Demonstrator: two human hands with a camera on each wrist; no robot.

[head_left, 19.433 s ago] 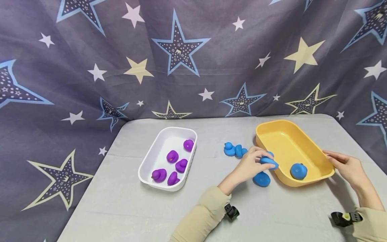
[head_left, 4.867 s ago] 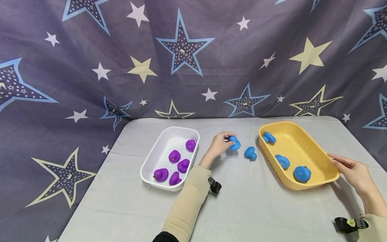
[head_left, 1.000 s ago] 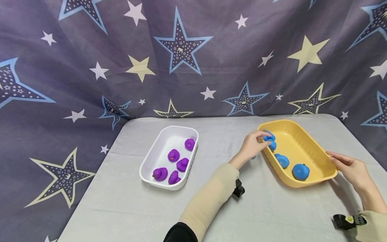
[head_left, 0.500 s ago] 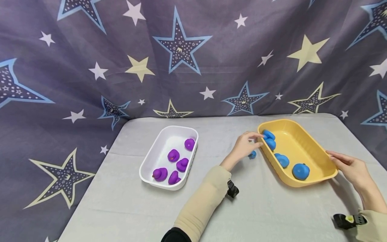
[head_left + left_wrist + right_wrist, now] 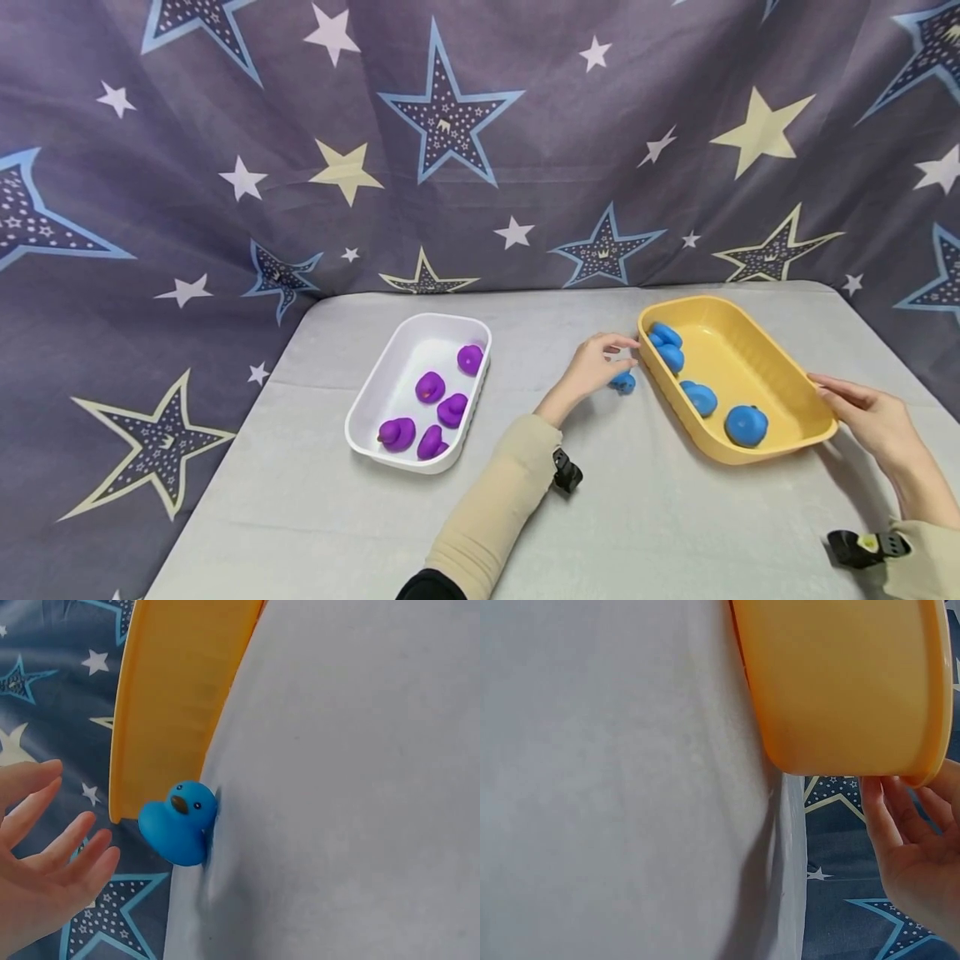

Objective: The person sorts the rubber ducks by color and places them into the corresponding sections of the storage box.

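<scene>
My left hand (image 5: 588, 368) hovers with loosely spread fingers over a blue toy duck (image 5: 624, 383) on the table, just left of the yellow tub (image 5: 782, 360). In the left wrist view that duck (image 5: 174, 832) faces the camera, with dark eyes and a brown beak, and the fingers (image 5: 75, 847) are apart from it. Several blue ducks lie in the tub along its left side and near end, one of them a round duck (image 5: 746, 426). My right hand (image 5: 873, 419) holds the tub's rim at the near right corner; the right wrist view shows its fingers (image 5: 881, 817) under the rim.
A white tub (image 5: 372, 367) with several purple ducks (image 5: 431, 387) stands on the left of the grey cloth-covered table (image 5: 555, 492). Behind the table hangs a dark curtain (image 5: 555, 167) with stars.
Seconds ago my left hand carried a blue duck from the table into the yellow tub. Since letting go, it has drawn back left over the rim to the remaining duck. My right hand stays put.
</scene>
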